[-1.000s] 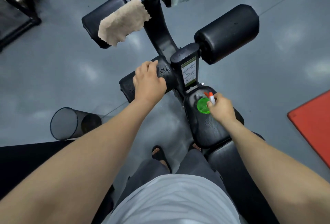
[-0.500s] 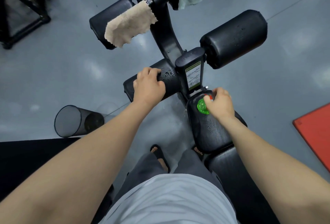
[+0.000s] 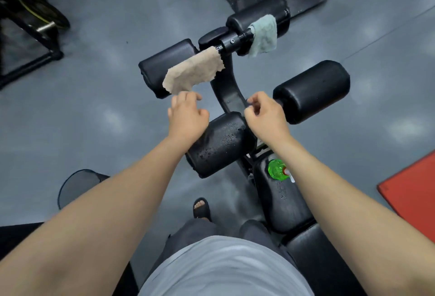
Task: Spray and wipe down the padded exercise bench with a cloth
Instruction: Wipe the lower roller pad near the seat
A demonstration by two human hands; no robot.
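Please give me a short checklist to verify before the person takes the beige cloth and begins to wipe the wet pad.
1. Left hand free to take the cloth: ok, it is open and holds nothing.
2. Right hand free: ok, its fingers are curled but nothing is seen in them.
3. Beige cloth within reach: ok, it hangs on the roller pad just beyond the left hand's fingertips.
4. Near pad already sprayed: ok, droplets cover its surface.
5. Spray bottle put down safely: ok, it rests on the seat pad, apart from both hands.
6. Green cloth needed for this step: cannot tell.
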